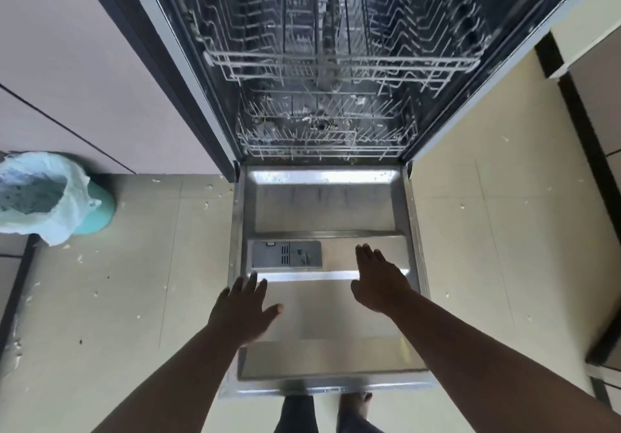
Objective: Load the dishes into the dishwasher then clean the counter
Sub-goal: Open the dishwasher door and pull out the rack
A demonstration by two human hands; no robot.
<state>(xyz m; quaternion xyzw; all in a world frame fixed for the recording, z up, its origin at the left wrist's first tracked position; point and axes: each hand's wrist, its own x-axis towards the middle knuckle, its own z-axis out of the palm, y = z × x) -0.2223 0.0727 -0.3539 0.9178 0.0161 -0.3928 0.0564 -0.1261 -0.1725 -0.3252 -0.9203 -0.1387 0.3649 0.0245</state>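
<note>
The dishwasher stands open in front of me, its steel door point(322, 204) folded down flat. Inside, the upper wire rack point(336, 62) and the lower wire rack point(322, 136) hold no dishes; small bits of debris lie at the bottom. A grey detergent compartment point(286, 254) sits in the door's inner panel. My left hand point(245, 308) hovers over the door's left part with fingers spread and straight. Over the door's right part is my right hand point(379, 281), fingers straight, holding nothing. No dishes are in view.
A teal waste bin point(50, 197) lined with a pale bag stands on the floor at the left. Pale cabinet fronts point(84, 62) flank the dishwasher on the left, more cabinets point(591, 62) on the right. Crumbs are scattered on the tiled floor point(134, 298). My feet point(353, 402) stand at the door's front edge.
</note>
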